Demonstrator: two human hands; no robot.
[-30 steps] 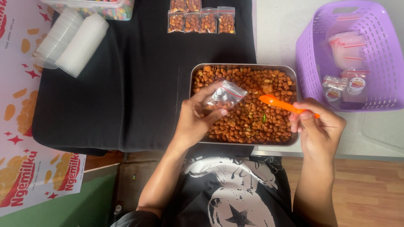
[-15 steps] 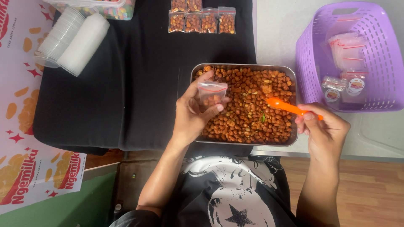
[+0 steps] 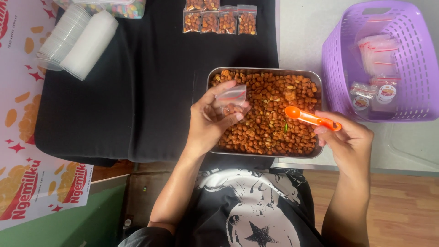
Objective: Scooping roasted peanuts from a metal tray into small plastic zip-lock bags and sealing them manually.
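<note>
A rectangular metal tray (image 3: 265,72) full of orange-brown coated nuts sits at the table's near edge. My left hand (image 3: 209,122) holds a small clear zip bag (image 3: 232,96) with a red strip, pinched between thumb and fingers over the tray's left side. My right hand (image 3: 346,139) grips the handle of an orange spoon (image 3: 309,117), whose bowl hovers over the nuts on the tray's right side.
A black cloth (image 3: 137,87) covers the table. Several filled nut bags (image 3: 219,20) lie at the far edge. Stacked clear cups (image 3: 61,36) and a white stack (image 3: 89,45) lie far left. A purple basket (image 3: 340,68) with empty bags and small sachets stands right.
My left hand has turned the small bag more upright and shifted it slightly left. The orange spoon has lifted a little and stayed over the right side of the tray.
</note>
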